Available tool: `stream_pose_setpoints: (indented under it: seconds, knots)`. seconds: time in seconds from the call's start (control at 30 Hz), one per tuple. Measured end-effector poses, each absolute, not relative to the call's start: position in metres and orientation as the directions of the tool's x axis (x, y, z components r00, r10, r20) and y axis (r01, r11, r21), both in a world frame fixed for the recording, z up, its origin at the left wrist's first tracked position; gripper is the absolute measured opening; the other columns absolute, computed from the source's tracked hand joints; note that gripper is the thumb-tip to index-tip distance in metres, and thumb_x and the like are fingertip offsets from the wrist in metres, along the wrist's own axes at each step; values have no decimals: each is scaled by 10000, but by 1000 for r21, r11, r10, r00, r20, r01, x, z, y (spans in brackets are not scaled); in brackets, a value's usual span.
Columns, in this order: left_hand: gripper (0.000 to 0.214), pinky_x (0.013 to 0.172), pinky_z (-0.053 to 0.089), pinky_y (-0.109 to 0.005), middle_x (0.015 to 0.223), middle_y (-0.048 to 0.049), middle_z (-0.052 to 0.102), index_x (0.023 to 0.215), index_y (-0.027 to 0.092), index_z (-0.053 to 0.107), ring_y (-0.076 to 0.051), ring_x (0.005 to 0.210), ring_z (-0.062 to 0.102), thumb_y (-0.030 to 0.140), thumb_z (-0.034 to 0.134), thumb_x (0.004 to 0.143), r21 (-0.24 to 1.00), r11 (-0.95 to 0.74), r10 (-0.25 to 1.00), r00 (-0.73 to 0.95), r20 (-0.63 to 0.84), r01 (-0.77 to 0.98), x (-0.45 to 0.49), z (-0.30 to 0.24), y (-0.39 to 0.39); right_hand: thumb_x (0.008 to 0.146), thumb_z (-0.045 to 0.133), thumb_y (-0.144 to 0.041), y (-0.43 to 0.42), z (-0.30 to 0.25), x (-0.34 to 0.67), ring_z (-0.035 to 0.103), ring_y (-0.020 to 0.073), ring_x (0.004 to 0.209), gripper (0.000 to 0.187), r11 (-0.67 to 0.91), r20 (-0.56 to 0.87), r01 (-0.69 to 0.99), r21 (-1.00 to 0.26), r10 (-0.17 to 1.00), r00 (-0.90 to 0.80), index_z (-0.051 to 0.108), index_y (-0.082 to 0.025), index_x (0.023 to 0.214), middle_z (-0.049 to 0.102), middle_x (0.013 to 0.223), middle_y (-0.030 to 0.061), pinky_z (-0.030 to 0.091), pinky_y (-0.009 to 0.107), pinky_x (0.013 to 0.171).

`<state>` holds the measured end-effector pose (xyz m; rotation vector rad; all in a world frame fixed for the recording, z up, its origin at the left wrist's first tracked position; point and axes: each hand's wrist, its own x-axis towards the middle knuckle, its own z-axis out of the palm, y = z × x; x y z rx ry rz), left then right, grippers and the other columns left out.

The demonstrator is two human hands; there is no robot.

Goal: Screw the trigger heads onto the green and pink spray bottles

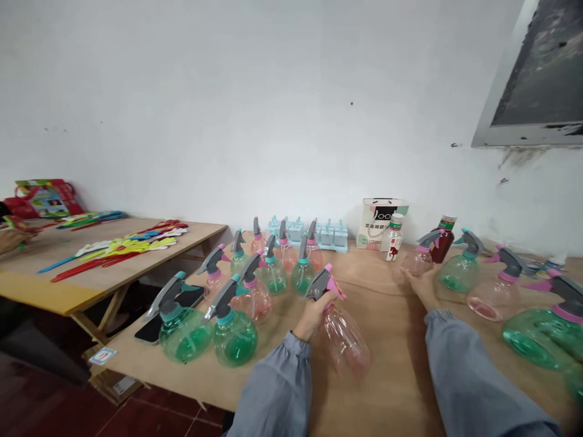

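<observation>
My left hand (pixel 316 314) is closed round the neck of a clear pink spray bottle (pixel 345 343), which tilts in front of me with its grey nozzle toward the left. My right hand (pixel 422 286) grips the lower body of another pink spray bottle (pixel 417 263) farther back; its fingers are partly hidden. Left of my left hand stand several pink and green spray bottles with grey heads, among them a green spray bottle (pixel 235 337). Beyond my right hand are a green spray bottle (pixel 459 271) and a pink spray bottle (pixel 490 297).
Light blue molds (pixel 332 237), a paper bag (pixel 370 223), a white-labelled bottle (pixel 394 240) and a dark red bottle (pixel 444 240) stand by the wall. A phone (pixel 152 328) lies at the left. Colourful gloves (pixel 136 246) cover another table (pixel 34 285), where a person's hand (pixel 11 238) shows.
</observation>
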<state>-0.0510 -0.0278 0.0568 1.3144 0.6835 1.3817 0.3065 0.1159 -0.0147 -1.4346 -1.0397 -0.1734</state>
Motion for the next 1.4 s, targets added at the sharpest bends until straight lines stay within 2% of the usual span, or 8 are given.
stream_pose_setpoints:
  seconds: [0.17, 0.3, 0.47, 0.67, 0.83, 1.03, 1.17, 1.4]
  knots:
    - [273, 883, 500, -336, 806, -64, 715, 704, 195, 675, -219, 877, 665, 464, 717, 681, 890, -285, 906, 204, 371, -356, -51, 65, -33, 500, 716, -812, 124, -28, 309, 478, 422, 1240, 1220, 239, 592, 563, -791, 531, 606, 322, -39, 1358, 447, 1364, 327, 386, 563, 1047]
    - [283, 634, 464, -252, 688, -27, 653, 680, 182, 646, -138, 643, 571, 445, 742, 643, 888, -190, 955, 129, 265, -419, -52, 70, -38, 482, 742, -796, 100, -39, 290, 500, 396, 1239, 1183, 281, 610, 567, -774, 569, 551, 360, -70, 1334, 472, 1353, 290, 396, 541, 1063]
    - [286, 545, 384, -210, 729, -31, 663, 736, 167, 678, -109, 622, 504, 399, 786, 607, 909, -88, 939, 270, 211, -407, -57, 66, -37, 560, 769, -744, 46, -51, 245, 537, 364, 1233, 1092, 361, 583, 497, -789, 694, 422, 325, -130, 1346, 510, 1327, 248, 423, 528, 1066]
    - [363, 472, 266, -200, 609, 10, 578, 657, 153, 663, -56, 487, 358, 502, 757, 623, 930, -30, 970, 215, 116, -367, -59, 66, -36, 616, 797, -676, -4, -62, 197, 584, 338, 1221, 1004, 412, 518, 366, -835, 811, 271, 299, -227, 1363, 551, 1326, 183, 432, 561, 1074]
    - [353, 522, 356, -201, 772, -35, 675, 756, 157, 714, -100, 619, 508, 457, 797, 588, 930, -58, 931, 318, 182, -364, -63, 69, -36, 624, 817, -633, -21, -63, 183, 556, 336, 1272, 985, 395, 467, 309, -865, 860, 208, 298, -244, 1366, 523, 1379, 183, 421, 555, 1096]
    - [339, 472, 304, -188, 599, 19, 571, 627, 159, 649, -53, 489, 369, 458, 789, 554, 926, 15, 975, 209, 69, -377, -65, 67, -35, 607, 831, -627, -22, -59, 181, 533, 348, 1297, 991, 396, 458, 284, -873, 866, 200, 301, -241, 1349, 507, 1395, 193, 403, 570, 1109]
    - [307, 520, 374, -196, 768, -48, 673, 700, 163, 691, -122, 665, 551, 437, 786, 599, 927, -63, 921, 337, 197, -370, -67, 70, -38, 598, 823, -650, -24, -58, 182, 521, 351, 1311, 1008, 385, 453, 298, -874, 867, 209, 290, -246, 1353, 484, 1424, 197, 389, 580, 1119]
    - [383, 482, 340, -179, 641, 26, 573, 621, 168, 629, -60, 527, 437, 501, 809, 563, 883, -108, 992, 13, 128, -457, -56, 61, -30, 615, 815, -645, -30, -55, 180, 551, 355, 1275, 979, 382, 466, 348, -856, 862, 199, 303, -237, 1343, 521, 1379, 200, 419, 580, 1098]
